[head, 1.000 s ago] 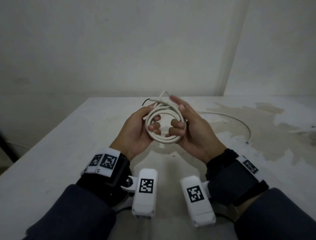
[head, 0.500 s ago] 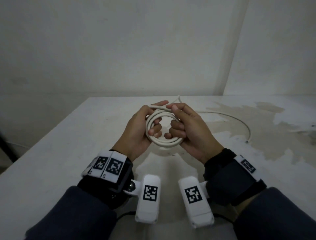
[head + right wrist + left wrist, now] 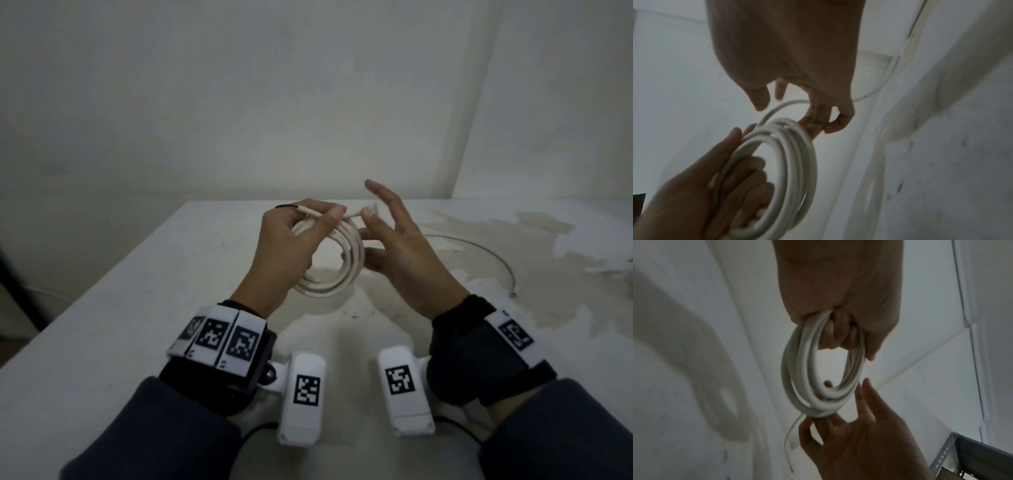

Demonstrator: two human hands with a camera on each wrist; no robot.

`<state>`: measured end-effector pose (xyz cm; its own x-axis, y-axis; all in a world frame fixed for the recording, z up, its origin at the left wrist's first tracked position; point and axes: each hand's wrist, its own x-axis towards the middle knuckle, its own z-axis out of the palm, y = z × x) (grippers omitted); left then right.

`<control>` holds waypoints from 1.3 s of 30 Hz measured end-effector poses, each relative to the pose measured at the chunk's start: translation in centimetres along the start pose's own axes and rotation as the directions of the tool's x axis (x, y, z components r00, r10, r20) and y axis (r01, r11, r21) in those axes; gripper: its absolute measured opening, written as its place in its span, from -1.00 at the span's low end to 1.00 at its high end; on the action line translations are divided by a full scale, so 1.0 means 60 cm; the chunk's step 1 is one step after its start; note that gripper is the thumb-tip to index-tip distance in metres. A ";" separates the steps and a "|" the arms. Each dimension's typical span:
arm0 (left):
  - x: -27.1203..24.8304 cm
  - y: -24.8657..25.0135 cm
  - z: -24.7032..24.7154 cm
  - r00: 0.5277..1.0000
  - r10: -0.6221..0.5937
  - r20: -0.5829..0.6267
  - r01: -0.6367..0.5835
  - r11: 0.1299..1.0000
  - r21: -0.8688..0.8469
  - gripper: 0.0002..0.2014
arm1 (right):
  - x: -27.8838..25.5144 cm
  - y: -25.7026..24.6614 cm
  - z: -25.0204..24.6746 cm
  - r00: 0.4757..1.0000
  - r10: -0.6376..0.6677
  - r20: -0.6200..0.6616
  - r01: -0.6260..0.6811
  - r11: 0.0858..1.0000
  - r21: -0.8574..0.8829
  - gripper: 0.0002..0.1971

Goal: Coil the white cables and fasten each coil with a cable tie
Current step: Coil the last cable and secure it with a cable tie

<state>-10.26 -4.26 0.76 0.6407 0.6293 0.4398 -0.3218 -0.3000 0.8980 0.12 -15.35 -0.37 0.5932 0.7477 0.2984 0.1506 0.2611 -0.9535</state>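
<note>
A white cable coil [image 3: 337, 274] is held upright above the table, edge turned toward my right. My left hand [image 3: 291, 246] grips its left side, fingers curled through the loop [image 3: 838, 331]. Its thumb and forefinger pinch a thin white strand [image 3: 317, 214] lying across the top. My right hand [image 3: 390, 246] is at the coil's right side. Its thumb touches the strand's far tip, its index and middle fingers are spread straight, and its lower fingers [image 3: 816, 123] hook the coil's rim. I cannot tell whether the strand is the cable's end or a tie.
A second thin white cable [image 3: 493, 253] curves loosely over the stained right part of the white table [image 3: 137, 308]. A small dark loop [image 3: 284, 206] lies behind my left hand. Walls close in behind and right, and a metal shelf corner [image 3: 962, 456] shows.
Both hands held the coil flat-on with curled fingers. Now the coil has turned edge-on, my left hand has rolled over its top, and my right index and middle fingers have opened out.
</note>
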 end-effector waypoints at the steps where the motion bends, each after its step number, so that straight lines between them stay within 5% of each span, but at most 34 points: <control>1: -0.002 0.006 -0.004 0.997 0.064 0.031 -0.066 0.997 0.048 -0.89 | 0.001 -0.002 -0.008 0.999 -0.039 -0.032 0.034 0.988 -0.154 -0.79; 7: -0.001 0.009 -0.015 0.990 0.134 0.052 -0.140 0.981 0.137 -0.82 | 0.002 -0.013 -0.023 0.941 -0.282 -0.187 0.147 0.838 -0.525 -0.78; 10: 0.001 0.012 -0.014 0.992 0.119 -0.036 -0.115 0.990 0.084 -0.90 | 0.003 -0.015 -0.015 0.951 -0.265 -0.161 0.201 0.922 -0.331 -0.83; 13: 0.002 0.007 -0.008 0.990 0.080 -0.119 -0.080 0.997 0.004 -0.93 | 0.005 0.001 0.006 0.995 -0.083 -0.051 0.085 0.995 0.050 -0.74; 18: -0.004 0.017 -0.001 0.986 -0.046 -0.160 0.006 0.970 -0.244 -0.78 | -0.008 0.004 0.046 0.982 0.141 0.124 -0.186 0.821 0.539 -0.94; 22: -0.005 0.011 0.007 0.967 -0.109 -0.231 0.033 0.950 -0.312 -0.72 | -0.004 0.008 0.046 0.952 0.186 0.245 -0.295 0.774 0.560 -0.53; 26: -0.003 -0.009 0.006 0.933 -0.159 -0.321 0.061 0.954 -0.295 -0.65 | -0.009 0.013 0.041 0.928 0.219 0.301 -0.357 0.748 0.559 -0.60; 33: -0.006 -0.016 0.022 0.938 -0.192 -0.287 0.118 0.960 -0.255 -0.65 | -0.010 0.010 0.032 0.916 0.209 0.341 -0.381 0.719 0.582 -0.67; 39: 0.001 -0.030 0.017 0.934 -0.355 -0.044 0.339 0.918 -0.205 -0.51 | 0.003 0.013 0.021 0.961 0.213 0.173 -0.273 0.670 0.691 -0.67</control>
<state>-8.91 -4.42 -0.78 0.6818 0.7258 0.0919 -0.2210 0.0846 0.9716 -0.65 -14.22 -1.03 0.4655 0.8804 0.0908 -0.6072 0.3923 -0.6910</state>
